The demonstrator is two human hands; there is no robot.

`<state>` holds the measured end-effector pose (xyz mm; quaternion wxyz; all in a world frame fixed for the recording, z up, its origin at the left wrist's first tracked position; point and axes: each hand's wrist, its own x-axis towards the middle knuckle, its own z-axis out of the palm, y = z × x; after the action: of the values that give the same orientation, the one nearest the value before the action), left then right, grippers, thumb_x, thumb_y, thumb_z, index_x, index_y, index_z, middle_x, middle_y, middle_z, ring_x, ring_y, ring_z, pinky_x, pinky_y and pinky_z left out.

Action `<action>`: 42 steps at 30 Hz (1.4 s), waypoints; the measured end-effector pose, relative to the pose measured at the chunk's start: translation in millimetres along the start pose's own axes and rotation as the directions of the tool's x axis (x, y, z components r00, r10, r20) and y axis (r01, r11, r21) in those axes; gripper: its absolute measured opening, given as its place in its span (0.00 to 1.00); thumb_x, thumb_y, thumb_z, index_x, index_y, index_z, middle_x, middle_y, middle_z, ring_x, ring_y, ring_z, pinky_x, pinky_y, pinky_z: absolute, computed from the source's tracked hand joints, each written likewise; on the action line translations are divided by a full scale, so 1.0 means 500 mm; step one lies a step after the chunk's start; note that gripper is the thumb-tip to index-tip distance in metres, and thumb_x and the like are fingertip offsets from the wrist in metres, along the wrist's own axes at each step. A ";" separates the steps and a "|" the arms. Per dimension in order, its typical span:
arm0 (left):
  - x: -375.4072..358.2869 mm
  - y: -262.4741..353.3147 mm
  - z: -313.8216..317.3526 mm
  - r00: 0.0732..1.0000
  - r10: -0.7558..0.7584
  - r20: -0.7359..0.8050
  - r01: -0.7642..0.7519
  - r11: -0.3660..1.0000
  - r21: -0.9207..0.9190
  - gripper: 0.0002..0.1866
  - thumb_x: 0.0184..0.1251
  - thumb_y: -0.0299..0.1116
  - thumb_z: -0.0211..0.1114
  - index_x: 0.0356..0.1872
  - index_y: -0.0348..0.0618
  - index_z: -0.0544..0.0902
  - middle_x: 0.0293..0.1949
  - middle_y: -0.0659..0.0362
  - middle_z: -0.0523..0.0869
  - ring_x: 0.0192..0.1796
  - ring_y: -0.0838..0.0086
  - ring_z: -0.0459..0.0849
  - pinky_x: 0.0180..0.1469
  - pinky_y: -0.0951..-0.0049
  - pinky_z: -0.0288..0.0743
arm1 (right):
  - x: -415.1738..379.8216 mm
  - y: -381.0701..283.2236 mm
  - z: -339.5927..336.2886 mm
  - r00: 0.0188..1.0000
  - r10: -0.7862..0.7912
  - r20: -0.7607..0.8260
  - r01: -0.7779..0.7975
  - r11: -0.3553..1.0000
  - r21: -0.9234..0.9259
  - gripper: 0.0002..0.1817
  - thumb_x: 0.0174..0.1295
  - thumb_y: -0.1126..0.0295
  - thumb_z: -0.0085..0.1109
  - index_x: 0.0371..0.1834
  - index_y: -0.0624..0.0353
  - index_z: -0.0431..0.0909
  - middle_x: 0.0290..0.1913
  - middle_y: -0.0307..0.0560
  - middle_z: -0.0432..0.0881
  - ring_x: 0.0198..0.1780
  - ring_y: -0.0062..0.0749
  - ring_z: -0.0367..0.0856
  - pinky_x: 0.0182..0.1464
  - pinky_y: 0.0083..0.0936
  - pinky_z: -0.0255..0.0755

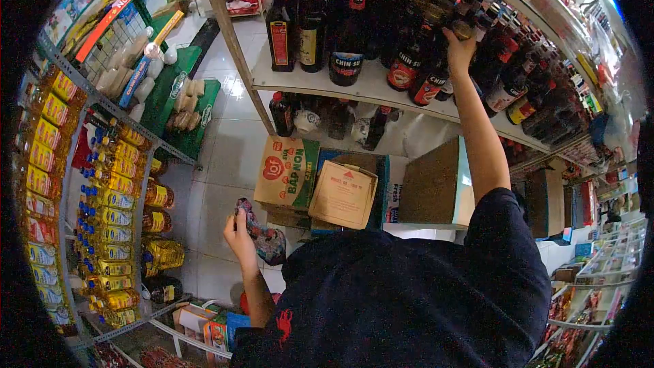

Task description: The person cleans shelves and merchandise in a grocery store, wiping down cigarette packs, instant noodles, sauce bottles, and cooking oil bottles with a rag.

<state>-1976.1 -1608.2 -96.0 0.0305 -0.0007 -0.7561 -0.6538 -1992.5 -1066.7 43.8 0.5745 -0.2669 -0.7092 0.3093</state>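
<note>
My left hand (238, 235) is closed on a crumpled, patterned cloth (267, 240), which hangs low over the tiled floor. My right hand (461, 53) reaches up to the shelf, its fingers wrapped round the brownish top of a bottle (464, 31). That bottle's lower body is hidden behind my hand and other bottles. Close by stand dark sauce bottles with CHIN-SU labels (407, 67), packed in rows along the white shelf (306, 85). A bottle with a blue label (345, 61) is farther left on the same shelf.
Below the shelf are a green and brown carton (286, 172), a smaller brown box (344, 194) and an open cardboard box (432, 187). Racks of yellow oil bottles (119, 215) stand at left. A metal shelf post (235, 48) rises at the shelf's left end.
</note>
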 end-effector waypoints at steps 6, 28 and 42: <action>-0.007 -0.003 0.015 0.998 0.009 -0.058 -0.006 0.999 0.049 0.15 0.60 0.35 0.55 0.20 0.34 0.69 0.19 0.67 0.66 0.25 0.81 0.62 0.29 0.77 0.58 | 0.036 0.055 0.016 0.998 -0.070 0.003 0.070 0.997 0.027 0.24 0.43 0.66 0.65 0.41 0.65 0.68 0.39 0.49 0.75 0.41 0.37 0.73 0.46 0.29 0.65; 0.036 0.019 0.113 0.980 -0.013 0.198 0.020 0.999 -0.036 0.15 0.60 0.34 0.55 0.19 0.35 0.65 0.21 0.65 0.63 0.26 0.82 0.59 0.29 0.78 0.55 | 0.022 0.072 0.019 0.993 -0.111 -0.035 0.113 0.992 0.060 0.29 0.41 0.70 0.65 0.47 0.63 0.62 0.43 0.52 0.72 0.45 0.43 0.71 0.50 0.32 0.63; 0.032 0.067 0.297 0.854 -0.051 0.517 0.353 0.787 -0.505 0.22 0.59 0.30 0.57 0.53 0.37 0.64 0.50 0.57 0.71 0.52 0.72 0.69 0.55 0.71 0.61 | -0.547 -0.214 -0.038 0.309 -0.252 0.917 -0.119 0.946 0.300 0.41 0.42 0.57 0.65 0.61 0.50 0.56 0.61 0.60 0.51 0.60 0.56 0.56 0.59 0.41 0.55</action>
<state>-1997.4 -1457.0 -83.5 -0.2309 -0.0874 -0.4972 -0.8318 -1922.3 -1336.2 -51.1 0.0952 0.0903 -0.8617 0.4902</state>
